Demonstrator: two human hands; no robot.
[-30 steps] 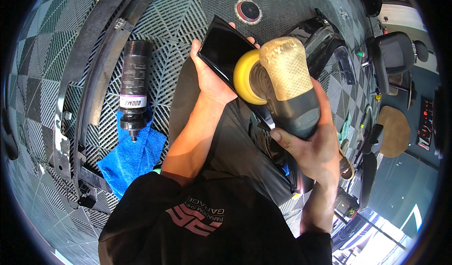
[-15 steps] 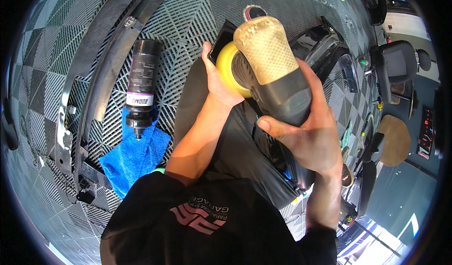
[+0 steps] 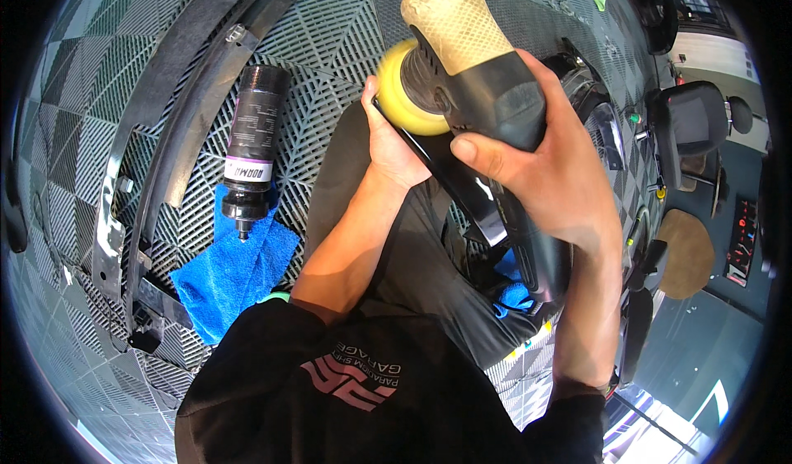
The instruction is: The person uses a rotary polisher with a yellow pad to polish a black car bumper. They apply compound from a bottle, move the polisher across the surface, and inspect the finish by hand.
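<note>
My right hand is wrapped around the dark body of a polisher with a worn, pale, textured head cover. Its yellow foam pad faces left and rests against or very near a glossy black trim piece; exact contact is hard to see. My left hand grips the far end of that piece, thumb up at its edge and other fingers largely hidden behind it. The trim piece slants across my lap toward the lower right, partly covered by the polisher and my right hand.
Left of me, a black bottle lies with its nozzle over a blue cloth. Long dark curved bars stretch along the tiled floor beyond. Another blue cloth shows beside my leg. A black chair stands at the right.
The polisher has moved away from me and tipped, showing more of its long body. The trim piece has swung into a clearer slant, and my left hand has shifted slightly right.
</note>
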